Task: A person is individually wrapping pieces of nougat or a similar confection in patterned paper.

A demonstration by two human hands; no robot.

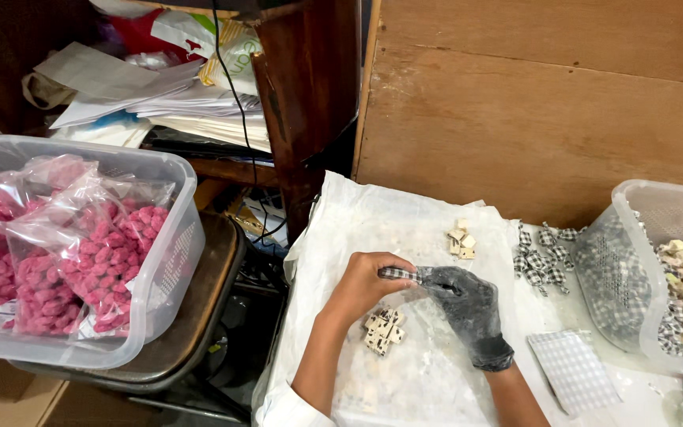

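My bare left hand [364,285] and my right hand [468,304], in a dark glove, meet over a white plastic sheet [357,225]. Between them they pinch a small sweet in black-and-white checked wrapper [399,273], each hand on one end. Below the hands lies a small heap of unwrapped pale cubes [383,330]. A second little pile of pale cubes [461,238] sits farther back on the sheet. Several wrapped checked sweets [541,257] lie to the right.
A clear tub [187,213] at left holds bags of pink sweets [92,261]. Another clear tub [634,198] at right holds wrapped sweets and pale pieces. Checked wrapper papers [575,368] lie near my right forearm. Papers are stacked on a dark shelf [191,107]; a wooden board [547,103] stands behind.
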